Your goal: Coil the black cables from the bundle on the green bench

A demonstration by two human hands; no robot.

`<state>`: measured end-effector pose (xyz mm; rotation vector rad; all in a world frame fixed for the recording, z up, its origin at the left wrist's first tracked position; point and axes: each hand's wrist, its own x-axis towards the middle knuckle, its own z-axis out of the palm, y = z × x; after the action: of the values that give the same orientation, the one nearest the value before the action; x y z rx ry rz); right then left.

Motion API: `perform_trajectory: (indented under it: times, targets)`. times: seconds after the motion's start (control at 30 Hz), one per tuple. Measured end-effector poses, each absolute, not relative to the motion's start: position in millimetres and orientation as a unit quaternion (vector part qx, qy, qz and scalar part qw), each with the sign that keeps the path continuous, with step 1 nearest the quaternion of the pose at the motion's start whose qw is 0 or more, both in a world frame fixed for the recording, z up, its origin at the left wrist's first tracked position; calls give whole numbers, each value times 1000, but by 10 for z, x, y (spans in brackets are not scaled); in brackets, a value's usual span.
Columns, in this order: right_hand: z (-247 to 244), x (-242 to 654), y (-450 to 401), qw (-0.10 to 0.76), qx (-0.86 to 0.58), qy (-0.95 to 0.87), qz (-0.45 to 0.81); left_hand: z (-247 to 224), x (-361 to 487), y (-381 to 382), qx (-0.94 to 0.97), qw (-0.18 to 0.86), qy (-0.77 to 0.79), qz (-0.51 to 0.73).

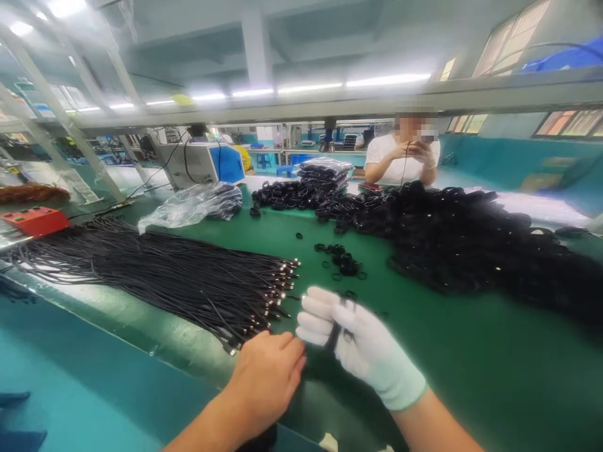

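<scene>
My left hand point(269, 371) is bare and closed just past the front edge of the cable row. Its fingertips are turned away, so whatever they hold is hidden. Close beside it, my right hand point(351, 342), in a white knit glove, is curled around a dark strand that looks like a black cable point(333, 338). Small black loops show by its thumb and index finger. Left of both hands lies a wide row of black cables point(179, 267), their metal plug ends pointing toward my hands. Several loose black rings point(347, 263) lie on the green mat beyond the glove.
A large heap of black coiled cables or bands point(452, 242) covers the right and back. Behind the row sit a clear plastic bag point(193, 206), a red box point(38, 220) and a blue-and-white machine point(207, 164). A person in a white shirt point(377, 154) works opposite.
</scene>
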<state>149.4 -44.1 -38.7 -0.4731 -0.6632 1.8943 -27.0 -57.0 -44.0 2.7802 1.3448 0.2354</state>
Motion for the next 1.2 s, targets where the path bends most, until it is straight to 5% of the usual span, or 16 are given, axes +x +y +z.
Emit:
perform_trajectory:
  times: [0.17, 0.3, 0.5, 0.6, 0.87, 1.2]
  targets:
    - [-503, 1462, -503, 451, -278, -343, 776, -300, -221, -629, 924, 9, 372, 91]
    - [-594, 1414, -604, 337, -186, -378, 842, -86, -443, -426, 935, 41, 327, 132]
    - [-610, 1215, -694, 224, -74, -246, 940, -167, -542, -249, 834, 383, 339, 209]
    - [-575, 1163, -678, 242, -25, -163, 956, -318, -526, -180, 788, 445, 363, 221]
    - [-530, 1435, -433, 528, -94, -210, 817, -315, -491, -107, 827, 211, 510, 105]
    - [-583, 1563, -311, 584, -197, -239, 751, -425, -76, -505, 796, 68, 602, -13]
